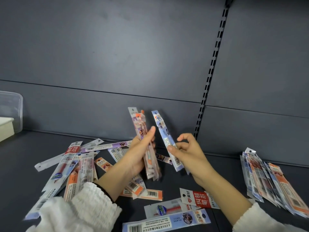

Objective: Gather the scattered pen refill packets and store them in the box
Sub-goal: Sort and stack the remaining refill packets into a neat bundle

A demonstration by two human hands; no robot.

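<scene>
My left hand (139, 153) grips a bundle of several pen refill packets (142, 124), held upright above the shelf. Just to its right, my right hand (187, 151) pinches a single light blue packet (164, 136), tilted and apart from the bundle. Many loose packets (78, 164) lie scattered on the dark shelf at the left and under my arms. More packets (197, 200) lie near the front. A fanned pile of packets (267, 178) rests at the right. A clear plastic box (10, 113) stands at the far left edge, partly cut off.
The dark shelf board (225, 164) meets a grey back panel (117, 56). A slotted upright rail (210, 72) runs down the back panel at the right. A white object (5, 126) sits by the clear box.
</scene>
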